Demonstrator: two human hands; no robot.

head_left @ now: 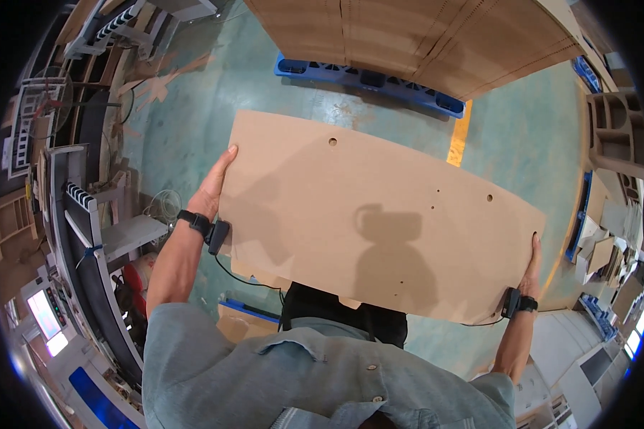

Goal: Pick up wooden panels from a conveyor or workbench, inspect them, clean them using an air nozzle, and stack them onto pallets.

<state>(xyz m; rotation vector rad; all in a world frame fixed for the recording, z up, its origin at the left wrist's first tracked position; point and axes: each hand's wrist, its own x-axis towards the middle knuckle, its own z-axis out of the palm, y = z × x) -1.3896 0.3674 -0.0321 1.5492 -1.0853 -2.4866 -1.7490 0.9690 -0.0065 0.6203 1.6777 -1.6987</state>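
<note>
A wide brown fibreboard panel (pixel 322 193) with a few drilled holes is held up in front of my body, tilted so its right end sits lower in the view. My left hand (pixel 213 184) grips its left edge, thumb on the face and fingers hidden behind. At the opposite end, my right hand (pixel 533 263) clasps the right edge the same way. Both wrists wear black strapped devices with cables. My shadow falls across the board.
Ahead stands a large stack of brown boards (pixel 408 36) on a blue pallet (pixel 368 80). A yellow line (pixel 459 136) crosses the green floor (pixel 186 129). Machinery with a grey frame (pixel 86 229) lines the left. Board offcuts and shelf-like wooden pieces (pixel 615 132) lie at right.
</note>
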